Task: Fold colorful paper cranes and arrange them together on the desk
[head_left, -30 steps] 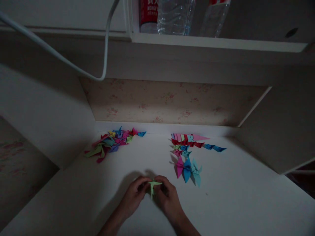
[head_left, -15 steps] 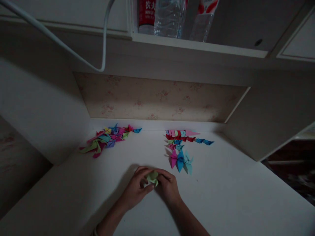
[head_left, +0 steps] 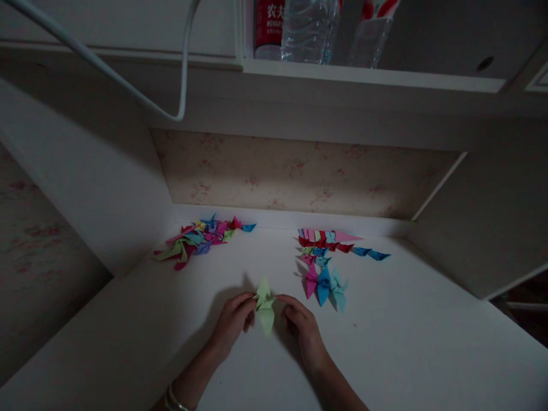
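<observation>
Viewing remotely: green paper crane (head_left: 266,309), long axis fore-aft; left hand (head_left: 234,319) pinches its left tip; right hand (head_left: 303,326) at opposite tip, grip I can't confirm.

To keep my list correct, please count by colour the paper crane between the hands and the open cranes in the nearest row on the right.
Green crane: 1
Pink crane: 1
Blue crane: 1
Pale blue crane: 1
Total: 4

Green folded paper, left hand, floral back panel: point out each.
Green folded paper (head_left: 265,304): head view, centre folds.
Left hand (head_left: 233,319): head view, back of hand.
Floral back panel (head_left: 299,174): head view, middle.
</observation>
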A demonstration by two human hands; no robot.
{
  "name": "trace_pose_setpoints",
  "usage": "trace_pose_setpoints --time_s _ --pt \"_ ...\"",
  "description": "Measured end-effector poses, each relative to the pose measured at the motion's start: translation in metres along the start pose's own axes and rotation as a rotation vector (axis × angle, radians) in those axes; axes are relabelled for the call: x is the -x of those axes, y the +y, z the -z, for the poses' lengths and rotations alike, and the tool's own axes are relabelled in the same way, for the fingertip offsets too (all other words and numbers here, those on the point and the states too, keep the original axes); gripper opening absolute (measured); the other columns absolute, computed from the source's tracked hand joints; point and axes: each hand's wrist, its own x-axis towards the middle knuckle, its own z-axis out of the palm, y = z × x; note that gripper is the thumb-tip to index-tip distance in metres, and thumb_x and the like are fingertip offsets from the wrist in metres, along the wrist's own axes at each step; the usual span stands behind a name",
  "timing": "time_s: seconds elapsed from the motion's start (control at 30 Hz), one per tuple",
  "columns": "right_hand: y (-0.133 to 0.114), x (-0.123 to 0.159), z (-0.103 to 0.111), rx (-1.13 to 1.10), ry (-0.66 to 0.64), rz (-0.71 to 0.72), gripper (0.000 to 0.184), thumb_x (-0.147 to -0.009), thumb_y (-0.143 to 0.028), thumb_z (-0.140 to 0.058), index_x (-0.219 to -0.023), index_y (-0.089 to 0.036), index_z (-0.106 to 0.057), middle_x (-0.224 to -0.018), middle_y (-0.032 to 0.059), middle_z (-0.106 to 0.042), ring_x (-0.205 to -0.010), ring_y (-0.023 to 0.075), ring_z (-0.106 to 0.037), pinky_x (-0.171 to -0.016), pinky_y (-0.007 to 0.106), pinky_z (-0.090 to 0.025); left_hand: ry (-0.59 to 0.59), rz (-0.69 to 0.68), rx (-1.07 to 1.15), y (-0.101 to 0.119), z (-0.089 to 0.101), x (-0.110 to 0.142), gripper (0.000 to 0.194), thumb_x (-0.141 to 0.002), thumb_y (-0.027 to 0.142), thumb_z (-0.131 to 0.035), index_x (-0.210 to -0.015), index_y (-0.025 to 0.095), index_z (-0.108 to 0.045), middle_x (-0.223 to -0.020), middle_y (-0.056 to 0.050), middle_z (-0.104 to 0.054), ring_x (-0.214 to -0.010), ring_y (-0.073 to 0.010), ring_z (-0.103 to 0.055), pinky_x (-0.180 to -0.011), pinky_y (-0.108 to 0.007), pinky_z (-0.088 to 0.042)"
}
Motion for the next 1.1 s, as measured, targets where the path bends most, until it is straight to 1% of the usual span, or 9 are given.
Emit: trace_pose_setpoints --time_s 0.07,0.13,0.2,0.27,0.33,0.67,0.83,0.97,1.1 --pt "0.001 -0.001 -0.001 0.087 -0.006 0.025 0.032 -0.082 -0.040 -0.059 -0.106 -0.021 -0.067 -0.060 -0.0025 -0.050 -0.052 0.0125 -0.042 -0.049 0.024 -0.031 -0.008 0.007 0.021 0.004 0.000 0.001 0.021 -0.077 0.032 -0.057 -0.067 0.014 -0.064 -0.046 0.005 -0.046 -0.040 -0.0078 -0.039 -0.038 -0.018 -0.027" --pt "0.000 -0.003 -0.004 0.172 -0.034 0.091 0.031 -0.083 -0.039 -0.060 -0.106 -0.021 -0.067 -0.071 0.0001 -0.058 -0.063 0.0145 -0.050 -0.058 0.025 -0.038 -0.029 0.007 0.014 0.007 0.001 0.002 0.022 -0.076 0.031 -0.057 -0.065 0.013 -0.062 -0.046 0.005 -0.045 -0.041 -0.0077 -0.038 -0.039 -0.019 -0.027" --pt "-0.002 -0.003 -0.008 0.260 -0.061 0.161 0.025 -0.086 -0.039 -0.058 -0.097 -0.020 -0.070 -0.078 0.0023 -0.060 -0.073 0.0161 -0.054 -0.066 0.027 -0.041 -0.060 0.018 -0.013 0.009 0.000 0.002 0.023 -0.076 0.033 -0.056 -0.064 0.013 -0.062 -0.046 0.005 -0.045 -0.042 -0.0080 -0.038 -0.040 -0.019 -0.027" --pt "-0.004 -0.002 -0.011 0.345 -0.066 0.202 0.025 -0.087 -0.038 -0.056 -0.083 -0.018 -0.070 -0.077 0.0025 -0.059 -0.073 0.0155 -0.053 -0.066 0.026 -0.041 -0.083 0.030 -0.038 0.010 0.000 0.002 0.024 -0.076 0.034 -0.057 -0.063 0.013 -0.062 -0.047 0.005 -0.045 -0.043 -0.0082 -0.039 -0.041 -0.020 -0.027" --pt "-0.006 -0.001 -0.012 0.402 -0.063 0.219 0.027 -0.088 -0.037 -0.056 -0.074 -0.017 -0.068 -0.076 0.0019 -0.057 -0.070 0.0144 -0.053 -0.064 0.025 -0.040 -0.090 0.034 -0.051 0.009 0.000 0.002 0.025 -0.075 0.035 -0.058 -0.061 0.014 -0.060 -0.047 0.005 -0.046 -0.044 -0.0083 -0.040 -0.043 -0.020 -0.027" --pt "-0.008 0.000 -0.013 0.487 -0.023 0.263 0.026 -0.090 -0.031 -0.053 -0.070 -0.018 -0.062 -0.076 0.0011 -0.055 -0.071 0.0131 -0.053 -0.065 0.024 -0.041 -0.092 0.035 -0.066 -0.006 0.000 -0.004 0.028 -0.077 0.041 -0.058 -0.068 0.014 -0.060 -0.046 0.006 -0.046 -0.041 -0.0074 -0.040 -0.040 -0.018 -0.029" --pt "-0.009 0.001 -0.013 0.521 0.009 0.287 0.030 -0.090 -0.032 -0.053 -0.064 -0.018 -0.056 -0.072 0.0002 -0.053 -0.068 0.0128 -0.052 -0.062 0.023 -0.040 -0.020 0.035 -0.031 -0.006 0.000 -0.006 0.034 -0.075 0.046 -0.060 -0.085 0.014 -0.061 -0.048 0.007 -0.048 -0.038 -0.0073 -0.040 -0.036 -0.018 -0.028" --pt "-0.024 0.011 0.005 0.545 0.024 0.291 0.030 -0.091 -0.033 -0.051 -0.066 -0.018 -0.058 -0.078 0.0026 -0.058 -0.073 0.0144 -0.055 -0.065 0.024 -0.042 0.000 0.009 -0.040 -0.005 0.002 -0.007 0.034 -0.076 0.046 -0.059 -0.088 0.015 -0.061 -0.068 0.003 -0.058 -0.038 -0.0046 -0.041 -0.035 -0.017 -0.029" --pt "-0.042 0.025 0.046 0.635 -0.071 0.285 0.024 -0.092 -0.033 -0.050 -0.079 -0.019 -0.065 -0.089 0.0058 -0.063 -0.084 0.0171 -0.059 -0.075 0.027 -0.045 -0.051 0.001 -0.076 -0.008 0.003 -0.008 0.030 -0.077 0.044 -0.057 -0.085 0.016 -0.062 -0.071 0.003 -0.057 -0.040 -0.0045 -0.041 -0.035 -0.017 -0.028"
